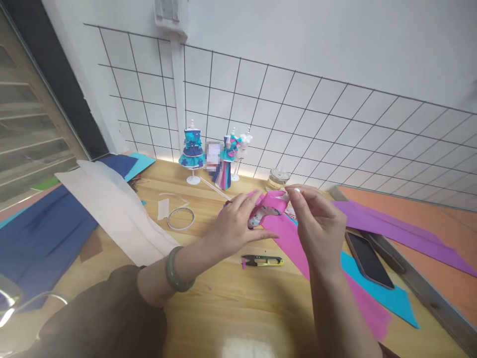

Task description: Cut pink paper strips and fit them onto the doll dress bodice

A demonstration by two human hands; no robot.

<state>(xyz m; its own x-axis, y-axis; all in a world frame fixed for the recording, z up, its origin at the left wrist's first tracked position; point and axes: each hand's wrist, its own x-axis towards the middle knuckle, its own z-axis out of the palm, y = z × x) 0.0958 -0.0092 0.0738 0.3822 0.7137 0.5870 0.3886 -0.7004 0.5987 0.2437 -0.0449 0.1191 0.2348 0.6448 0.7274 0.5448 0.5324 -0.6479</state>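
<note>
My left hand [236, 219] is closed around a small piece with pink cloth [278, 201] wrapped about a white, dark-patterned body; it looks like a miniature dress form lying on its side. A jade-coloured bangle [175, 271] circles my left wrist. At the right end of the pink cloth, the thumb and forefinger of my right hand [316, 219] are pinched together. A tiny white spot shows at those fingertips, too small to name. Below both hands, yellow-and-black thread snips [263, 261] lie on the wooden table [223, 313].
Dressed miniature mannequins [192, 154] stand at the back before a wire grid, near a glass jar [278, 178]. A metal ring [181, 219] and pale cloth [122, 214] lie left. Pink, blue and purple cloth [395, 226] and a phone [368, 258] lie right, by the table's raised edge.
</note>
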